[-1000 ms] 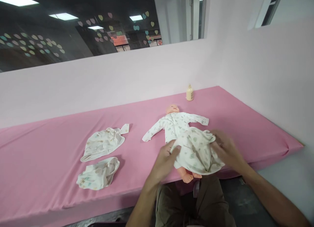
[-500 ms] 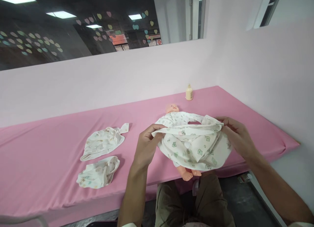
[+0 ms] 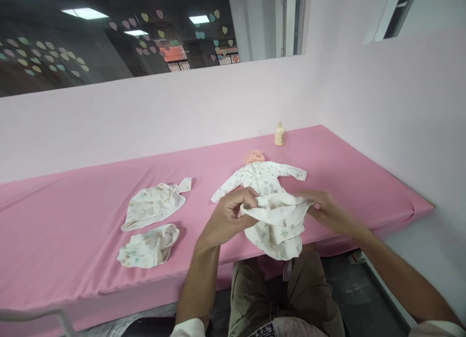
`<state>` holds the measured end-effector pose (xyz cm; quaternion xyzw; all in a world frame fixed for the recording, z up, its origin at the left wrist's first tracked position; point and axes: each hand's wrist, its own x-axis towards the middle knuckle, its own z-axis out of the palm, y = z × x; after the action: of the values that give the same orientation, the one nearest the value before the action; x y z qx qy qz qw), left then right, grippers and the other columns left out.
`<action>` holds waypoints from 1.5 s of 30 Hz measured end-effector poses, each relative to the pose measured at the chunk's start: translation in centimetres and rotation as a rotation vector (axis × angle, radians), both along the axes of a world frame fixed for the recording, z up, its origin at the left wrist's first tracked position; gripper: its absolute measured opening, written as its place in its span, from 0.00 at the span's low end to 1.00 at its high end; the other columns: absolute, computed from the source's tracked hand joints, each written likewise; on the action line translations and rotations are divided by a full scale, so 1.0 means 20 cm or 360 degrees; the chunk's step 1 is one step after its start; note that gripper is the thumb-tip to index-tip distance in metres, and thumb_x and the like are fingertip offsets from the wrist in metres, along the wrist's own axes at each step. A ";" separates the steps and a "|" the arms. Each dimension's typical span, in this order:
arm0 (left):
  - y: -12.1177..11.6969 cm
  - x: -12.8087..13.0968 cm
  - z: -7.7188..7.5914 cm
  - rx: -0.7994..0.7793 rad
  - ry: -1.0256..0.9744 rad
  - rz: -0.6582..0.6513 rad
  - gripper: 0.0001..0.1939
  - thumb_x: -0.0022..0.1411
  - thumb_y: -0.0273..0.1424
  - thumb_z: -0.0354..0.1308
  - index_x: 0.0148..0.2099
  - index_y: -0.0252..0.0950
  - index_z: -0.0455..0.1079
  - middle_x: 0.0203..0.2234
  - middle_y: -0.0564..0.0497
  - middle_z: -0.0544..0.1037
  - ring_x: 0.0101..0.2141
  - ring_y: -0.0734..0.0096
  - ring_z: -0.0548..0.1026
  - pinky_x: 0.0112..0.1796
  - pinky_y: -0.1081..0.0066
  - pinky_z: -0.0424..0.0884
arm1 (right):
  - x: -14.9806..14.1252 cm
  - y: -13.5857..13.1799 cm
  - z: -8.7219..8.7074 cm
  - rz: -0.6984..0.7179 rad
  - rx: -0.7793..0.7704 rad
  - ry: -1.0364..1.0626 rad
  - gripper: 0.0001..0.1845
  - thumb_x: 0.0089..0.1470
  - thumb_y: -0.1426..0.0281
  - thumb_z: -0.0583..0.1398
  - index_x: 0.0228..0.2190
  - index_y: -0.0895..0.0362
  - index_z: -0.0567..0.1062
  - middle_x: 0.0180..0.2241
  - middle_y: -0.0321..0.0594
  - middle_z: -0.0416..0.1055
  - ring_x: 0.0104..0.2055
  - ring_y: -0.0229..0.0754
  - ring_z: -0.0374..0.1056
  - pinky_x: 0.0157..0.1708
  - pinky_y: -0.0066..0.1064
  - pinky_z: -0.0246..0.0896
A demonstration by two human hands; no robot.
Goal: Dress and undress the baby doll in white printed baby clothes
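Observation:
In front of me I hold up a white baby garment (image 3: pixel 278 225) with a green animal print and a folded band along its top; I cannot make out which garment it is. My left hand (image 3: pixel 233 213) pinches one end of the band, and my right hand (image 3: pixel 324 208) grips the opposite end. The cloth hangs down between them. Behind it a baby doll (image 3: pixel 255 156) lies on its back, head toward the wall, dressed in a white printed long-sleeved top (image 3: pixel 264 174). Its legs are hidden behind the garment and my hands.
A pink sheet (image 3: pixel 204 167) covers the bed. To the left lie a white knotted cloth item (image 3: pixel 155 206) and a crumpled white printed one (image 3: pixel 149 247). A pale yellow pump bottle (image 3: pixel 279 134) stands near the wall. A metal rail (image 3: pixel 32 315) is at lower left.
My hands have come closer together, so the stretched-out garment is bunched narrower. It has moved slightly lower, uncovering the doll's top and sleeves, while the feet no longer show.

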<state>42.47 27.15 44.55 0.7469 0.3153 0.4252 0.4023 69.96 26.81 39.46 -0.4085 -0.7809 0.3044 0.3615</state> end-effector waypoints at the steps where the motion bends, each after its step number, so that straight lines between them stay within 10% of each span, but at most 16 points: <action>1: -0.01 -0.03 0.01 0.0049 -0.0020 -0.0019 0.15 0.54 0.36 0.66 0.25 0.35 0.64 0.24 0.51 0.70 0.26 0.74 0.67 0.29 0.73 0.66 | 0.02 -0.01 0.03 -0.0068 -0.0030 0.0108 0.13 0.62 0.67 0.54 0.42 0.53 0.77 0.40 0.42 0.76 0.40 0.45 0.71 0.34 0.35 0.68; 11: -0.12 -0.12 0.06 0.0045 0.0055 -0.0036 0.21 0.60 0.41 0.62 0.22 0.36 0.61 0.18 0.53 0.67 0.21 0.77 0.63 0.23 0.74 0.61 | 0.14 -0.27 0.19 -0.0185 -0.0153 0.0336 0.12 0.63 0.63 0.56 0.31 0.54 0.75 0.29 0.39 0.70 0.31 0.40 0.65 0.29 0.31 0.61; 19: 0.03 -0.10 0.11 -0.0144 0.0107 0.0162 0.28 0.60 0.47 0.61 0.18 0.34 0.57 0.17 0.55 0.59 0.21 0.80 0.55 0.22 0.75 0.53 | 0.17 -0.13 0.19 -0.0444 -0.0276 0.0375 0.08 0.58 0.64 0.59 0.34 0.53 0.77 0.31 0.38 0.71 0.33 0.40 0.66 0.31 0.30 0.61; 31: 0.03 -0.14 0.23 0.0176 -0.0222 0.0132 0.20 0.58 0.44 0.64 0.24 0.34 0.66 0.33 0.46 0.75 0.32 0.70 0.72 0.29 0.71 0.67 | 0.14 -0.10 0.31 -0.0546 -0.0167 0.0722 0.14 0.57 0.61 0.60 0.45 0.47 0.75 0.26 0.34 0.65 0.25 0.37 0.61 0.22 0.28 0.56; 37: -0.05 -0.04 0.25 0.0110 -0.0181 0.0076 0.20 0.62 0.49 0.59 0.31 0.36 0.67 0.25 0.50 0.73 0.23 0.76 0.65 0.23 0.74 0.62 | 0.14 -0.16 0.41 -0.0043 -0.0007 -0.0117 0.10 0.57 0.61 0.60 0.39 0.49 0.78 0.39 0.42 0.74 0.42 0.47 0.71 0.37 0.36 0.70; 40: -0.05 0.06 0.26 0.0138 -0.0009 -0.0096 0.20 0.62 0.49 0.59 0.31 0.36 0.69 0.26 0.50 0.72 0.26 0.74 0.67 0.27 0.72 0.65 | 0.04 -0.21 0.43 0.0162 0.0010 -0.0209 0.24 0.50 0.59 0.66 0.50 0.48 0.74 0.50 0.43 0.72 0.54 0.52 0.68 0.48 0.40 0.70; 45: -0.05 0.16 0.23 0.0325 0.0162 -0.0249 0.16 0.64 0.42 0.58 0.30 0.36 0.69 0.32 0.49 0.72 0.31 0.73 0.68 0.32 0.71 0.65 | -0.17 -0.26 0.40 0.0090 -0.0057 -0.0053 0.10 0.58 0.60 0.60 0.39 0.51 0.76 0.37 0.40 0.74 0.40 0.44 0.71 0.39 0.34 0.71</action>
<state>45.74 26.10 49.08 0.8269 0.2311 0.3841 0.3395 66.61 21.64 47.55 -0.3977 -0.7924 0.3216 0.3323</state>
